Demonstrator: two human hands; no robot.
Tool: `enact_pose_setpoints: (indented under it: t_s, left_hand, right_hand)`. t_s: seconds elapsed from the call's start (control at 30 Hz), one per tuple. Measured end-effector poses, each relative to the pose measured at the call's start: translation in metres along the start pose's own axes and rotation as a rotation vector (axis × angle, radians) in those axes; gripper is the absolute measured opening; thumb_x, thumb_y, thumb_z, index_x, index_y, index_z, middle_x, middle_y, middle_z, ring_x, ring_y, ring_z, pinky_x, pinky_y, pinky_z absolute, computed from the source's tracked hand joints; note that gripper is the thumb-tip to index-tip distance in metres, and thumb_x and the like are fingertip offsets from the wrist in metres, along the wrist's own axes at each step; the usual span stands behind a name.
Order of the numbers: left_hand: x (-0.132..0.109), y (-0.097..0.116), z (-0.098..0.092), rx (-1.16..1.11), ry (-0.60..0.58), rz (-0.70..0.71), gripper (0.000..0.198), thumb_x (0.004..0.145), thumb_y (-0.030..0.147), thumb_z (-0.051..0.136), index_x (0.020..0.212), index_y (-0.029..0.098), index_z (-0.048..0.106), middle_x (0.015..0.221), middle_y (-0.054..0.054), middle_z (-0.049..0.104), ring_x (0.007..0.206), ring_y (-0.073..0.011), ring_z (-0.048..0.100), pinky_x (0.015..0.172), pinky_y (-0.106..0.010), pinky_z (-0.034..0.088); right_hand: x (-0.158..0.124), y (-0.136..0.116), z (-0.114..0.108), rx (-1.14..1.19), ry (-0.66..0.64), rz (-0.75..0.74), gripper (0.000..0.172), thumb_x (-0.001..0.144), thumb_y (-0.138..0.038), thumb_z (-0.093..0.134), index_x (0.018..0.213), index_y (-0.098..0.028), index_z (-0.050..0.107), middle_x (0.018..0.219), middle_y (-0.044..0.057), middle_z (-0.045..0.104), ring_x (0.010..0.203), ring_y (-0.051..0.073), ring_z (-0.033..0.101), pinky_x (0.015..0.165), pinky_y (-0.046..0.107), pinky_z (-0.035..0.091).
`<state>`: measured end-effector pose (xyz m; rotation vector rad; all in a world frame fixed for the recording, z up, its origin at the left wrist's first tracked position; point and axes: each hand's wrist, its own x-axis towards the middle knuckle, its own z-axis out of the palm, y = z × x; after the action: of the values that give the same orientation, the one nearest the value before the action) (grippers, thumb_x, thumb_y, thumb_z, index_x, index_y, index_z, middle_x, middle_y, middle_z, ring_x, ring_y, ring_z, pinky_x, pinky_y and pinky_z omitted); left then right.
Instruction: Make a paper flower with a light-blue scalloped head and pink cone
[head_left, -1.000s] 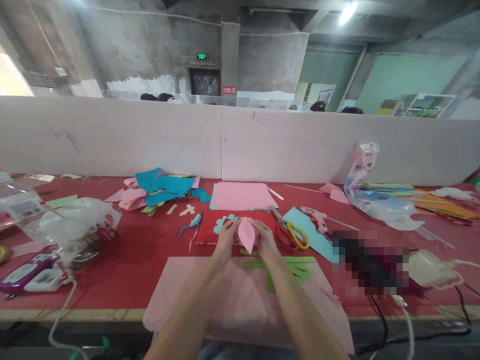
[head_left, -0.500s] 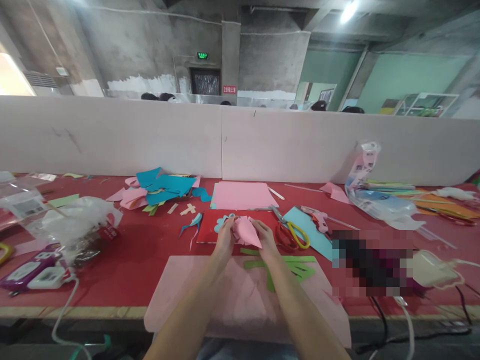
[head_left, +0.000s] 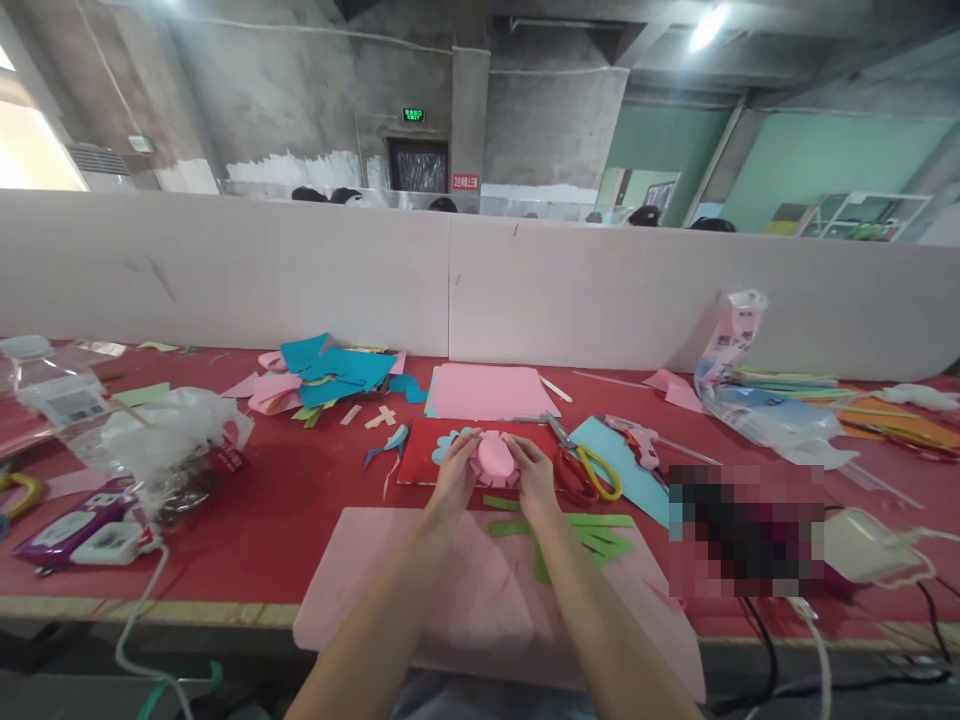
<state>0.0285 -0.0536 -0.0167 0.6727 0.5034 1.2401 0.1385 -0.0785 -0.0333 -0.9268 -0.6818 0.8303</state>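
Observation:
Between my two hands is a pink paper piece (head_left: 496,459) with cut tabs around its edge, held up above a red card (head_left: 420,456). My left hand (head_left: 459,470) is closed on its left side. On the right side, the fingers of my right hand (head_left: 531,470) grip it too. A light-blue scalloped paper shape (head_left: 448,446) lies on the card, partly behind my left hand. Close to my right hand rest yellow-and-red handled scissors (head_left: 596,472). Green paper strips (head_left: 592,540) lie under and beside my right forearm on a pink sheet (head_left: 375,570).
Pink paper (head_left: 487,391) is stacked behind the card. Blue scraps (head_left: 349,372) pile up back left. A pink glue gun (head_left: 637,437) lies on light-blue paper (head_left: 611,460) at right. Plastic bags and a bottle (head_left: 49,380) stand left. A white partition (head_left: 300,270) closes the back.
The pink paper piece has turned between my hands: its pointed side faced down and right before, and now a rounded face with tabs shows. The view has shifted slightly.

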Motion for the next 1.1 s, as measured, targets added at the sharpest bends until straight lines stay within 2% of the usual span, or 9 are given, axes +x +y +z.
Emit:
enact_pose_setpoints:
  t_s: [0.13,0.27,0.37,0.53,0.73,0.9,1.1]
  left_hand:
    - [0.002,-0.003,0.000,0.054,0.007,-0.012,0.028,0.055,0.031,0.072,0.076,0.015,0.063,0.077,-0.001,0.061,0.070,-0.0108,0.056,0.063,-0.022,0.043]
    - [0.001,-0.006,0.000,0.195,0.003,-0.084,0.032,0.053,0.039,0.073,0.060,0.014,0.055,0.052,0.005,0.048,0.048,-0.0054,0.044,0.047,-0.019,0.035]
    - [0.000,-0.005,0.000,0.255,0.008,-0.068,0.036,0.051,0.042,0.073,0.055,0.014,0.051,0.046,0.007,0.041,0.043,-0.0038,0.038,0.043,-0.018,0.030]
    - [0.003,-0.005,-0.003,0.340,0.073,-0.015,0.036,0.051,0.044,0.072,0.055,0.015,0.053,0.045,0.006,0.041,0.044,-0.0049,0.039,0.042,-0.018,0.029]
    - [0.005,-0.008,-0.006,0.370,0.110,0.007,0.035,0.051,0.044,0.071,0.056,0.014,0.054,0.047,0.006,0.043,0.046,-0.0064,0.042,0.043,-0.018,0.029]
    - [0.006,-0.008,-0.006,0.368,0.113,0.023,0.032,0.052,0.043,0.071,0.058,0.015,0.057,0.048,0.004,0.045,0.050,-0.0087,0.046,0.046,-0.019,0.033]
    - [0.010,-0.010,-0.009,0.349,0.120,0.052,0.033,0.053,0.044,0.070,0.065,0.016,0.058,0.052,0.005,0.048,0.049,-0.0076,0.045,0.047,-0.019,0.034]
  right_hand:
    - [0.001,-0.004,0.000,-0.018,0.050,-0.004,0.026,0.057,-0.033,0.071,0.077,-0.017,0.070,0.082,0.004,0.069,0.079,0.020,0.059,0.073,0.032,0.046]
    - [0.000,-0.008,-0.001,0.008,0.007,0.045,0.027,0.057,-0.035,0.072,0.078,-0.018,0.070,0.084,0.004,0.069,0.081,0.021,0.059,0.070,0.030,0.046]
    - [-0.001,-0.010,-0.001,0.060,-0.029,0.090,0.030,0.062,-0.041,0.067,0.080,-0.017,0.069,0.083,0.004,0.068,0.078,0.019,0.060,0.066,0.029,0.046]
    - [0.000,-0.010,0.003,0.150,-0.085,0.197,0.043,0.066,-0.053,0.060,0.082,-0.015,0.068,0.083,0.006,0.068,0.074,0.020,0.061,0.061,0.028,0.046]
    - [-0.002,-0.012,0.003,0.150,-0.135,0.209,0.043,0.065,-0.053,0.060,0.086,-0.016,0.067,0.086,0.005,0.068,0.076,0.020,0.062,0.062,0.028,0.047]
    - [-0.003,-0.013,0.001,0.176,-0.121,0.221,0.043,0.064,-0.049,0.062,0.094,-0.019,0.066,0.091,0.004,0.067,0.081,0.020,0.061,0.062,0.028,0.047]
    - [0.003,-0.004,-0.004,0.199,-0.087,0.186,0.031,0.065,-0.036,0.066,0.093,-0.022,0.065,0.095,0.002,0.066,0.081,0.019,0.059,0.062,0.027,0.047]
